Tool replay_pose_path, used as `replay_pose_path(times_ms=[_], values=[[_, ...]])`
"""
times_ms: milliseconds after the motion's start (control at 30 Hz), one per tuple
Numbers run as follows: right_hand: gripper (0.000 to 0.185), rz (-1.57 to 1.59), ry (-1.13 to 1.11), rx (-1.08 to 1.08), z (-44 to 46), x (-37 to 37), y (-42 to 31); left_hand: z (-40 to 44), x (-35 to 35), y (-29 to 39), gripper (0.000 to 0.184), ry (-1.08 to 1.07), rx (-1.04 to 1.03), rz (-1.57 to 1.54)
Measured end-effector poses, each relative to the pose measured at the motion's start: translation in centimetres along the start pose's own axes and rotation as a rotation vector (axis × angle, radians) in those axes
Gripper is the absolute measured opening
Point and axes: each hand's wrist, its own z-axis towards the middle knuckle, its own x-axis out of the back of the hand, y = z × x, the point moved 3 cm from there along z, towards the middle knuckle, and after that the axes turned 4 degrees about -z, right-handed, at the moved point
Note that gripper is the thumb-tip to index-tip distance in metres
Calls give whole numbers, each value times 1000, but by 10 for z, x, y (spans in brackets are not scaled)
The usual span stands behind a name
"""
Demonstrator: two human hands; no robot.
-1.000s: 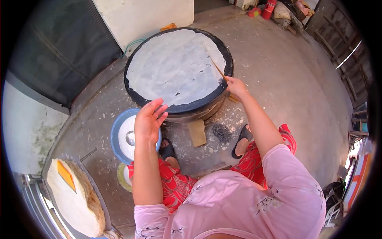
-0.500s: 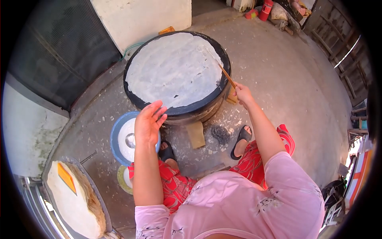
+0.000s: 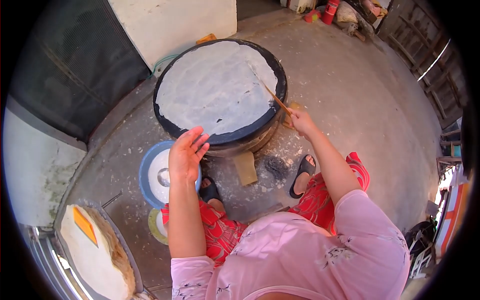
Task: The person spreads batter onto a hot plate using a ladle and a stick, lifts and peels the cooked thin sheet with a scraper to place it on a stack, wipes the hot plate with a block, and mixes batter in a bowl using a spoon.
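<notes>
A wide white sheet of batter (image 3: 212, 87) covers most of a round black griddle (image 3: 192, 134), with a dark rim showing around it and a small dark gap near the front. My right hand (image 3: 302, 121) is closed around the handle of a thin wooden-handled spreader (image 3: 274, 96). Its pale far end lies over the right part of the batter and is hard to make out. My left hand (image 3: 186, 155) is raised at the griddle's near left side, fingers apart, holding nothing. Below that hand is a blue basin (image 3: 146, 186) of white batter with a round metal ladle (image 3: 164, 176) in it.
A stack of thin white sheets (image 3: 90, 260), topped by an orange-yellow scraper (image 3: 85, 226), lies at lower left. Beside the basin sits a greenish bowl (image 3: 154, 227). A yellowish board (image 3: 245, 168) and a dark wiry clump (image 3: 276, 167) are on the floor before the griddle.
My right hand has shifted slightly left and down, and the spreader's far end has swung left over the batter. My left hand is nearly still.
</notes>
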Motion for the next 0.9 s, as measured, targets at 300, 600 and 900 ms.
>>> replay_pose_path(times_ms=[300,600,900], values=[[36,112,25,-52,-27,12,40,-3,5,-2,20,7,-3,-14],[34,140,69,26,-19,-27,4,-2,7,-7,22,0,13,-22],[37,283,-96,-109,-18,-18,21,-8,7,5,23,15,-73,-98]])
